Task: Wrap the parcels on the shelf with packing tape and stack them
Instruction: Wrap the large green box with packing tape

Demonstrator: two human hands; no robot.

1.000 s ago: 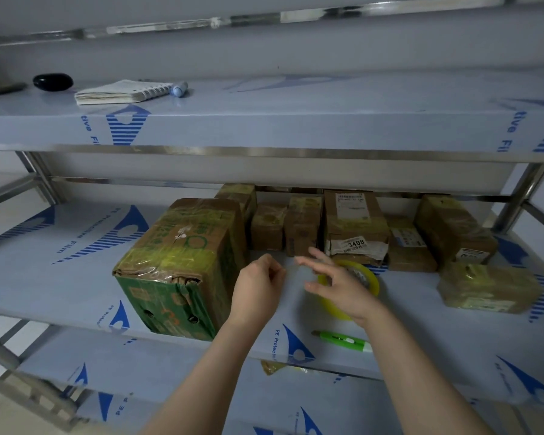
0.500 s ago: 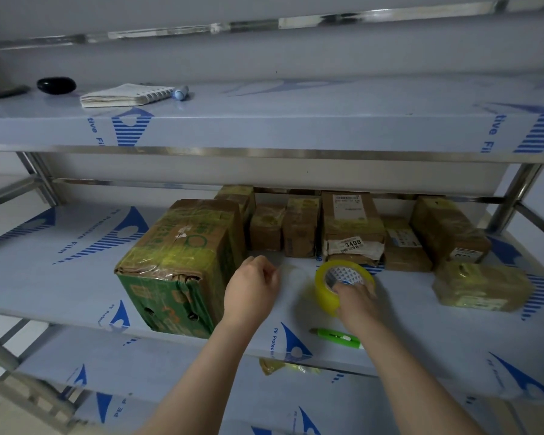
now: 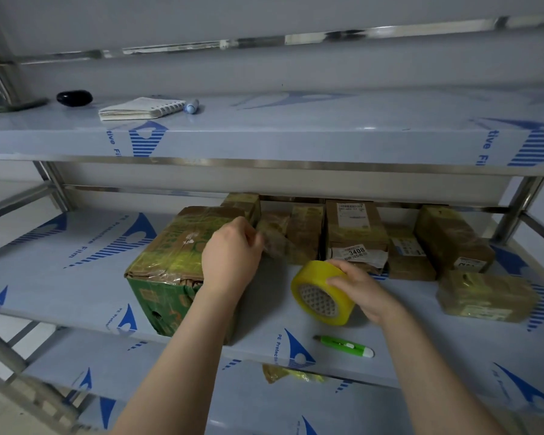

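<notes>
The fingers [image 3: 247,229] of the left hand [image 3: 231,262] are curled together and pinch what looks like the free end of a clear tape strip [image 3: 275,246], just over the right top edge of the large carton [image 3: 176,255]. The strip runs down and right of the carton to the yellow tape roll [image 3: 322,298]. The fingers [image 3: 335,280] of the right hand [image 3: 361,291] are wrapped over the roll's rim and hold it tilted on the middle shelf [image 3: 76,268].

The carton already shows yellowish bands across its top and upper sides, while its green front face looks bare. I judge its wrapping to be partly done, with a fresh length of tape drawn out for it. The small parcels [image 3: 305,233] in a row behind and right of the carton also look tape-glossed, among them the parcel labelled 3408 [image 3: 355,237]. So does the flat parcel [image 3: 487,296] far right of the carton. How completely each is wrapped cannot be told from here.

They seem to stand side by side, so stacking appears to be left. A green utility knife [image 3: 343,346] lies in front and right of the carton, ready for cutting. A crumpled tape scrap [image 3: 283,375] lies on the shelf below the carton. On the shelf above it rest a spiral notebook [image 3: 142,108] and a marker [image 3: 191,106].
</notes>
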